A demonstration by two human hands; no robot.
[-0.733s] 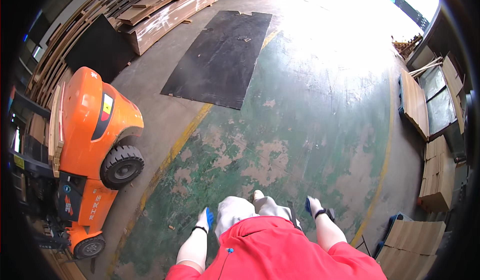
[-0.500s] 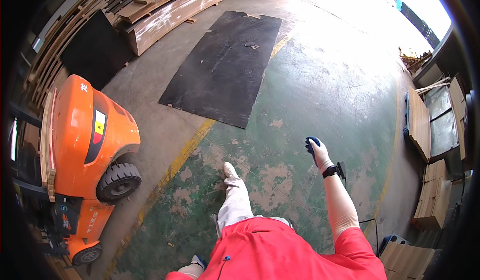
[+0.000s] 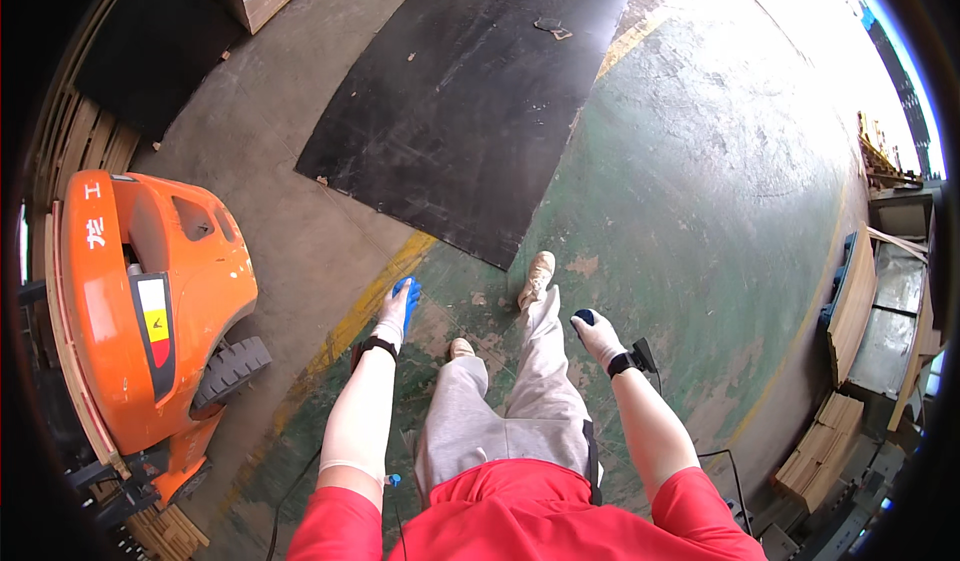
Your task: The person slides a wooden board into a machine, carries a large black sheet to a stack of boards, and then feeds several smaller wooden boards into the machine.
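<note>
Both my hands wear work gloves, white on the back and blue on the palm side. My left hand (image 3: pixel 398 312) swings in front of my left thigh, holding nothing, its blue fingers loosely extended. Over the green floor on the other side hangs my right hand (image 3: pixel 598 339), fingers slightly bent and partly hidden from above, with nothing visible in it. Neither hand touches anything. A large black sheet (image 3: pixel 450 101) lies flat on the floor ahead, its near corner just beyond my front shoe (image 3: pixel 538 273).
At the left stands an orange forklift (image 3: pixel 165 271), its black tyre (image 3: pixel 232 372) towards me. Behind it are stacked boards (image 3: pixel 85 141) and a dark panel (image 3: pixel 160 46). Wooden boards (image 3: pixel 822 441) line the right side. A yellow line (image 3: pixel 350 321) crosses the worn green floor.
I have stepped forward, so the black sheet and forklift are closer. My left hand has swung forward into full view. The right hand has dropped back towards my body.
</note>
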